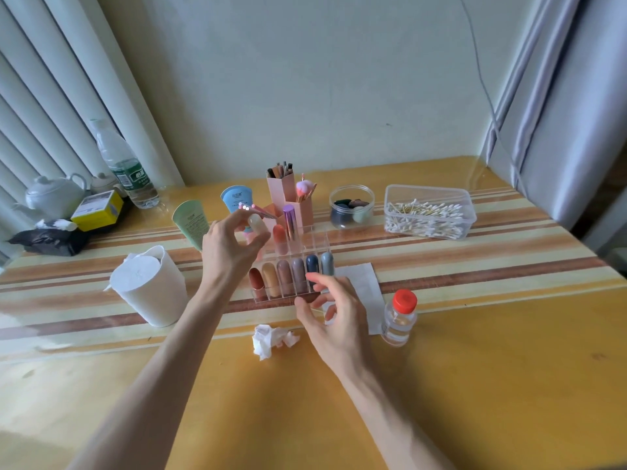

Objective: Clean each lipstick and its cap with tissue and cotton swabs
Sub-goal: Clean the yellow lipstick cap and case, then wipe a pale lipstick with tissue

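The left hand [230, 245] pinches a pale lipstick [254, 221] between thumb and fingertips, held just above the back row of the clear rack [278, 300]. The right hand [334, 317] hovers at the rack's front right corner with loosely spread fingers, and I see nothing in it. The main risk is at the back row. The orange lipstick [280, 236] and the tall purple one [290, 220] stand right beside the left fingers, so a sideways drift could tip either of them or jolt the light rack, and the six in the front row would rattle. The fingertip pinch on a smooth rounded shell is thin (it may slip if the wrist turns fast), and a drop would land among the others. The bottle [399, 318] stands near the right wrist, where an outward sweep of that hand could topple it onto the tissue sheet [364, 286]. The swabs [427, 215] are well apart at the far right, so reaching them means passing over the rack.
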A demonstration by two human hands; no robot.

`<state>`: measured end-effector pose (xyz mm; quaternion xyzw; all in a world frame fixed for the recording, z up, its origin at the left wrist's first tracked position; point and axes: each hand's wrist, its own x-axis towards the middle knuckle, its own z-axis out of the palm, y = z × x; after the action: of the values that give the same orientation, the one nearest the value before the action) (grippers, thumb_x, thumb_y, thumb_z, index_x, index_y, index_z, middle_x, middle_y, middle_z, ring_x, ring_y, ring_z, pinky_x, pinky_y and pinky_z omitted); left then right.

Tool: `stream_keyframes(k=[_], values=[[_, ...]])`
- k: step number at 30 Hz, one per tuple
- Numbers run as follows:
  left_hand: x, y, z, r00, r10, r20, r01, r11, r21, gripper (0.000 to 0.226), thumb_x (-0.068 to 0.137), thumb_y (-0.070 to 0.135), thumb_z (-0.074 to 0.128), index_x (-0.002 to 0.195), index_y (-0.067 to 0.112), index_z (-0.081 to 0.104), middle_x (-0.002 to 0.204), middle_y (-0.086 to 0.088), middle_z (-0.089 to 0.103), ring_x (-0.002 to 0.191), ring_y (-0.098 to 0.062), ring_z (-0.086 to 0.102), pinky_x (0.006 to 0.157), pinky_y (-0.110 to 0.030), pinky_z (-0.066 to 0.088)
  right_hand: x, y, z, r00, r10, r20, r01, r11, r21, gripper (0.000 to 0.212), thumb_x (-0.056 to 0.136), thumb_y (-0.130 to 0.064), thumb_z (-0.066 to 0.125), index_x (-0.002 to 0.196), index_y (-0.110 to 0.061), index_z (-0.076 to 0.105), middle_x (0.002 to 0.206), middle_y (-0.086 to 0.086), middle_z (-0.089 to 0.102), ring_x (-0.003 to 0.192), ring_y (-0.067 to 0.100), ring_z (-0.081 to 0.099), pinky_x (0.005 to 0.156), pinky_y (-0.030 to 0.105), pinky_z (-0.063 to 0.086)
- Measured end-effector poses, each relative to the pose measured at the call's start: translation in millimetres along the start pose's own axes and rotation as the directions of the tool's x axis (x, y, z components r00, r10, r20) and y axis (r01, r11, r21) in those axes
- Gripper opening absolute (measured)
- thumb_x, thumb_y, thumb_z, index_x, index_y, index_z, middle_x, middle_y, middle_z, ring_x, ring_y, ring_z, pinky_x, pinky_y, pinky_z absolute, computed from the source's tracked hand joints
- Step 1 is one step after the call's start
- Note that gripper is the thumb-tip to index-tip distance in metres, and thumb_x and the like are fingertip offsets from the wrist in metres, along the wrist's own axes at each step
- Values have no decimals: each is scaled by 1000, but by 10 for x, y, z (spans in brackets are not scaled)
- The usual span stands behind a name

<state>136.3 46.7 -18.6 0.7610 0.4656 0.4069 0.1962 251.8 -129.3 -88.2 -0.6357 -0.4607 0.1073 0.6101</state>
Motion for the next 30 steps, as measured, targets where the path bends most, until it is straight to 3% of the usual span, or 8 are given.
stream_keyframes(k=[7, 11, 14, 21, 26, 30], values=[[32, -15, 70, 995, 29, 95, -37, 996, 79, 44, 77, 56, 75, 115, 33, 70, 104, 7, 77, 103, -26, 70, 88, -53, 55, -1, -21, -5, 1000, -19, -9, 19, 999, -37, 36, 90, -20, 78, 125, -20, 72, 108, -11, 60, 83, 10, 65, 70, 8, 46], [82, -28, 66, 988, 6, 153, -16, 998, 64, 37, 83, 33, 87, 116, 25, 74, 107, 2, 76, 101, -23, 70, 85, -43, 56, -4, -25, -11, 999, -50, 0, 49, 995, -82, 34, 91, -21, 76, 125, -19, 71, 109, -11, 59, 83, 7, 63, 70, 7, 46], [110, -41, 45, 979, -35, 200, 24, 998, 57, 37, 82, 19, 88, 117, 18, 75, 109, -3, 74, 100, -25, 65, 80, -35, 45, -7, -23, -16, 999, -45, -1, 45, 996, -81, 33, 92, -21, 75, 125, -18, 71, 111, -10, 58, 85, 7, 64, 70, 7, 46], [161, -22, 30, 959, -42, 280, 23, 997, 72, 27, 85, 17, 85, 109, 12, 75, 95, -1, 68, 90, -22, 61, 65, -26, 43, -10, -23, -10, 999, -41, 4, 41, 996, -83, 33, 92, -22, 74, 125, -19, 70, 111, -10, 58, 86, 7, 63, 70, 8, 47], [190, -56, 10, 939, -49, 341, 48, 999, 13, 28, 86, 18, 85, 114, 17, 78, 104, 4, 72, 102, -18, 64, 76, -30, 46, -23, -13, -11, 999, -32, 8, 33, 996, -85, 34, 93, -23, 74, 126, -20, 70, 112, -10, 58, 90, 6, 62, 70, 8, 49], [178, -47, 3, 942, -22, 336, 33, 999, -29, 29, 85, 17, 86, 112, 25, 77, 101, 12, 72, 96, -5, 64, 75, -14, 45, -27, -13, -6, 1000, -24, 6, 24, 996, -88, 34, 92, -23, 74, 126, -22, 70, 112, -10, 57, 93, 2, 60, 72, 8, 49]])
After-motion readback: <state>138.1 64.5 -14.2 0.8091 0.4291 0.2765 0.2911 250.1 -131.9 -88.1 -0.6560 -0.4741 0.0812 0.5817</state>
